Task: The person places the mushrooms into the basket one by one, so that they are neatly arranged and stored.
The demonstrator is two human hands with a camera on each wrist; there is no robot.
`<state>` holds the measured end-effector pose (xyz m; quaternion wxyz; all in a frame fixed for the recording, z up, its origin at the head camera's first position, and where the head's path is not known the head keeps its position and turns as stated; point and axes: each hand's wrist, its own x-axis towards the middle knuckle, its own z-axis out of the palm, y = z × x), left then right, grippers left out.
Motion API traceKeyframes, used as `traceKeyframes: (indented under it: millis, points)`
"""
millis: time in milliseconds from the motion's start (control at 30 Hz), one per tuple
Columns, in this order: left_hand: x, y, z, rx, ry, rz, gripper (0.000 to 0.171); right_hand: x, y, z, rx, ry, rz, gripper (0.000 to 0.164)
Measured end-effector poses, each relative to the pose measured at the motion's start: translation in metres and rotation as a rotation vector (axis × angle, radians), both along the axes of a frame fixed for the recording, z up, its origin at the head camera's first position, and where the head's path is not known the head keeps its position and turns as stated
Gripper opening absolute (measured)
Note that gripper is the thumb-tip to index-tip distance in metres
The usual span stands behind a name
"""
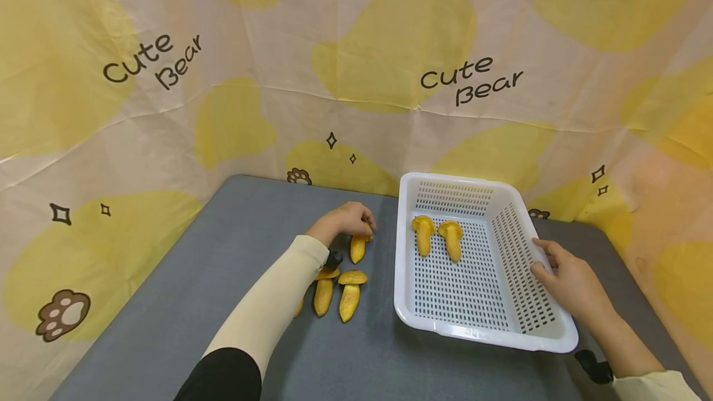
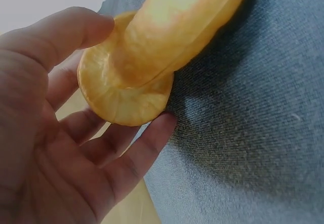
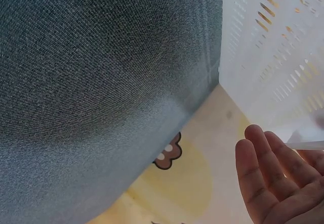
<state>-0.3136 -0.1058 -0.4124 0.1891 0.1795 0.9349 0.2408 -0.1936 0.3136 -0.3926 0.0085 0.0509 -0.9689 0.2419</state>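
My left hand (image 1: 351,218) pinches a yellow mushroom (image 2: 172,32) by its cap, thumb on one side and fingers around the other. Its stem points towards me in the head view, close over the grey table. Nearer me are two more yellow mushrooms, one a whole mushroom (image 1: 350,296) and the other a partly covered mushroom (image 1: 323,296) beside my sleeve. My right hand (image 1: 574,280) holds the right rim of a white plastic basket (image 1: 484,339), thumb over the rim and fingers (image 3: 263,173) along the outside. Inside lie a left mushroom (image 1: 424,237) and a right mushroom (image 1: 452,241).
The grey table (image 1: 223,265) carries everything. Behind it hangs a cream and yellow cloth (image 1: 379,48) with bear lettering, close to the basket's far side. A bit of another yellow mushroom (image 1: 299,308) shows past my left sleeve.
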Motion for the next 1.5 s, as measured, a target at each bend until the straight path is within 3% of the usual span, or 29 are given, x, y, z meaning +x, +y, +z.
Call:
traceKeyframes:
  millis: [333, 1200, 1500]
  points:
    - [0.005, -0.006, -0.002, 0.006, 0.009, 0.017, 0.012, 0.002, 0.001, -0.003, -0.003, -0.007, -0.001, 0.057]
    - [0.014, -0.008, 0.020, 0.092, 0.070, 0.029, 0.006, 0.002, 0.001, -0.002, -0.021, -0.010, 0.005, 0.057]
    - [0.016, -0.006, 0.035, 0.141, 0.167, 0.003, 0.008, 0.001, 0.000, 0.001, -0.020, 0.002, 0.014, 0.056]
